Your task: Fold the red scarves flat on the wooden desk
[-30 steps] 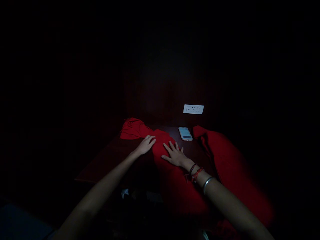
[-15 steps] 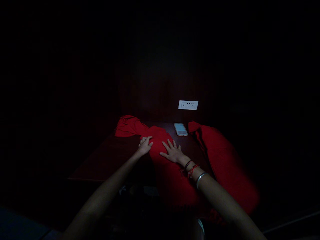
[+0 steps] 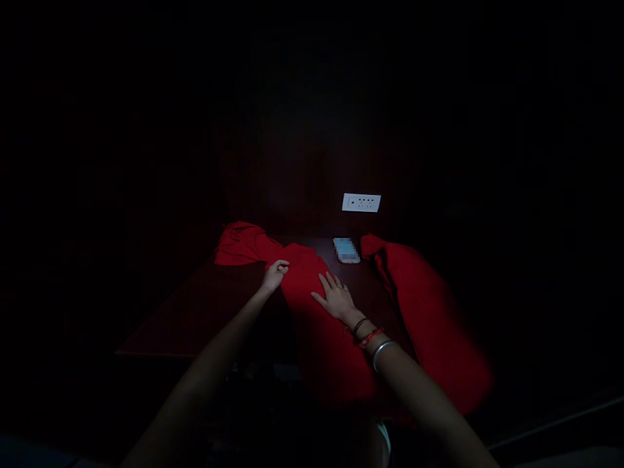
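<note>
A long red cloth (image 3: 312, 312) lies across a dark table (image 3: 195, 312) and hangs over its near edge. My left hand (image 3: 273, 274) is curled shut on the cloth's left edge, near a bunched end at the far left. My right hand (image 3: 335, 298) lies flat and open on the cloth, fingers spread, with bracelets and a metal bangle on the wrist. The room is very dark.
A second mass of red cloth (image 3: 424, 305) drapes at the right side of the table. A phone (image 3: 346, 249) lies near the table's far edge. A white socket plate (image 3: 361, 203) is on the wall behind.
My left hand has gone from lying flat on the cloth to curling round its edge. The view has shifted a little, so everything sits further left.
</note>
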A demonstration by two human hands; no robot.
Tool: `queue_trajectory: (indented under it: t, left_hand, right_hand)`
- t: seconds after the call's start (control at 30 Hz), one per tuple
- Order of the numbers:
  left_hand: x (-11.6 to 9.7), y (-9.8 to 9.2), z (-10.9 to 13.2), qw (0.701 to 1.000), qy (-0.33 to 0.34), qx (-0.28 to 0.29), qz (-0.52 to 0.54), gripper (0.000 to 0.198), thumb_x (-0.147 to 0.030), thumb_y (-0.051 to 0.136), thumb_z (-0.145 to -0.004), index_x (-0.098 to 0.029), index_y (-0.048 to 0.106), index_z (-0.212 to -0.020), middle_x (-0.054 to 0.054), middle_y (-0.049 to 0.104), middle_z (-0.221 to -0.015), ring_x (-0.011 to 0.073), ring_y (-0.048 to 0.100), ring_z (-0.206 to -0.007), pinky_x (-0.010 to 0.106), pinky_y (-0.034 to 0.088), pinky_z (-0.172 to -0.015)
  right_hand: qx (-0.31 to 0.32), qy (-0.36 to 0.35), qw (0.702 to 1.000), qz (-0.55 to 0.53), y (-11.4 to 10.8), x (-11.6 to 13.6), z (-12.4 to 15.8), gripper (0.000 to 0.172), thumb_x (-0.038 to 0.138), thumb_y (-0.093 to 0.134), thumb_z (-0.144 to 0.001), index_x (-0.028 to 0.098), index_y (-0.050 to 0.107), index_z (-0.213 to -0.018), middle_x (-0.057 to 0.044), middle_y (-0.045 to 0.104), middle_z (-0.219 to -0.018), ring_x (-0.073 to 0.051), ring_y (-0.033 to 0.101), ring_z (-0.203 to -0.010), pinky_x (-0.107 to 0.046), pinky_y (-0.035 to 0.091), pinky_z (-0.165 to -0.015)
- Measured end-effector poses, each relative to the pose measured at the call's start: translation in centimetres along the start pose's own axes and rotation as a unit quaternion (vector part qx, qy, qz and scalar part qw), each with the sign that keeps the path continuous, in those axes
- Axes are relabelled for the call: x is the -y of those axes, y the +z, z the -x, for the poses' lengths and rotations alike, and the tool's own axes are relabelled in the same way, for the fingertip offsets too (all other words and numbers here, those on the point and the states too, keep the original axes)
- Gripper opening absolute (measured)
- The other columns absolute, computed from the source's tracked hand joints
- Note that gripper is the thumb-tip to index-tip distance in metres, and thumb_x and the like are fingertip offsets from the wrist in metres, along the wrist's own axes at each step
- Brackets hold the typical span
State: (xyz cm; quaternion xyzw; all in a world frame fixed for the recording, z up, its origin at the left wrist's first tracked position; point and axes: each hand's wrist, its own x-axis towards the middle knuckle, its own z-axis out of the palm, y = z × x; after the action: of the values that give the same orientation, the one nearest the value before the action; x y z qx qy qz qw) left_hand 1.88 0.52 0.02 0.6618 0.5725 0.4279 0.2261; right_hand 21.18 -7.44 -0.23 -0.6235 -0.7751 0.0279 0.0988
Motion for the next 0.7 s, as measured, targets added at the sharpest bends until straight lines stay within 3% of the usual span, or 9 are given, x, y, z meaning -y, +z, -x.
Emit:
queue_trajectory:
  t: [0.1, 0.2, 0.37, 0.47, 0.53, 0.63, 0.7]
  left_hand:
    - [-1.0, -0.4, 0.9, 0.999, 0.025, -0.017, -0.038, 0.026, -0.019, 0.042, -0.075, -0.016, 0.056, -0.097, 0.007, 0.056, -0.095, 0.0195, 0.051, -0.092, 0.033, 0.038, -0.082]
    - [-1.8, -0.2, 3.0, 0.984, 0.068, -0.048, -0.155, 0.039, -0.033, 0.034, -0.082, -0.02, 0.042, -0.118, 0.01, 0.037, -0.124, 0.0241, 0.034, -0.114, 0.039, 0.027, -0.093]
    - [-1.0, 0.9, 5.7, 0.942, 0.077, 0.123, -0.303, 0.064, -0.055, 0.03, -0.078, -0.026, 0.014, -0.132, 0.006, 0.004, -0.139, 0.032, 0.009, -0.123, 0.053, 0.015, -0.094]
    - [-0.6, 0.6, 5.4, 0.932, 0.062, 0.158, -0.322, 0.072, -0.062, 0.03, -0.073, -0.026, 0.009, -0.132, 0.006, -0.004, -0.139, 0.0364, 0.004, -0.123, 0.055, 0.012, -0.093]
    - [-0.9, 0.1, 5.1, 0.929, 0.07, 0.143, -0.333, 0.076, -0.065, 0.032, -0.071, -0.026, 0.009, -0.133, 0.006, -0.005, -0.139, 0.0378, -0.001, -0.122, 0.056, 0.011, -0.092]
    - [-1.0, -0.4, 5.1, 0.925, 0.127, 0.09, -0.347, 0.076, -0.063, 0.029, -0.073, -0.022, 0.007, -0.133, 0.007, -0.004, -0.139, 0.0329, -0.004, -0.123, 0.054, 0.007, -0.095]
    - [-0.7, -0.2, 5.4, 0.921, 0.144, 0.107, -0.344, 0.073, -0.06, 0.027, -0.076, -0.021, 0.006, -0.133, 0.007, -0.001, -0.139, 0.0302, -0.001, -0.124, 0.053, 0.008, -0.095]
  right_hand:
    - [0.039, 0.012, 0.999, -0.035, -0.7, -0.1, -0.4, 0.077, 0.067, 0.019, -0.072, 0.021, 0.011, -0.133, -0.007, 0.009, -0.139, -0.03, 0.01, -0.123, -0.045, 0.016, -0.095]
    - [0.046, 0.032, 0.989, -0.137, -1.8, -0.2, -1.6, 0.077, 0.063, 0.024, -0.074, 0.015, 0.012, -0.133, -0.01, 0.013, -0.138, -0.025, 0.013, -0.124, -0.039, 0.017, -0.097]
    - [0.04, 0.136, 0.947, -0.289, -2.9, -1.0, -3.7, 0.062, 0.041, 0.043, -0.076, 0.007, 0.029, -0.126, -0.014, 0.042, -0.123, -0.02, 0.041, -0.11, -0.028, 0.034, -0.089]
    - [0.062, 0.152, 0.943, -0.29, -3.1, -1.4, -4.5, 0.053, 0.034, 0.05, -0.073, 0.007, 0.04, -0.119, -0.013, 0.053, -0.11, -0.021, 0.052, -0.097, -0.028, 0.041, -0.08]
    - [0.054, 0.157, 0.945, -0.283, -3.2, -1.5, -4.9, 0.054, 0.033, 0.051, -0.073, 0.007, 0.039, -0.119, -0.014, 0.052, -0.112, -0.021, 0.051, -0.099, -0.028, 0.04, -0.08]
    - [0.012, 0.154, 0.954, -0.258, -3.0, -1.0, -5.0, 0.066, 0.037, 0.047, -0.074, 0.004, 0.025, -0.127, -0.018, 0.035, -0.127, -0.023, 0.035, -0.115, -0.031, 0.03, -0.092]
    - [0.014, 0.132, 0.966, -0.223, -2.3, -0.5, -4.7, 0.072, 0.044, 0.043, -0.075, 0.006, 0.017, -0.13, -0.018, 0.026, -0.132, -0.024, 0.025, -0.12, -0.034, 0.024, -0.096]
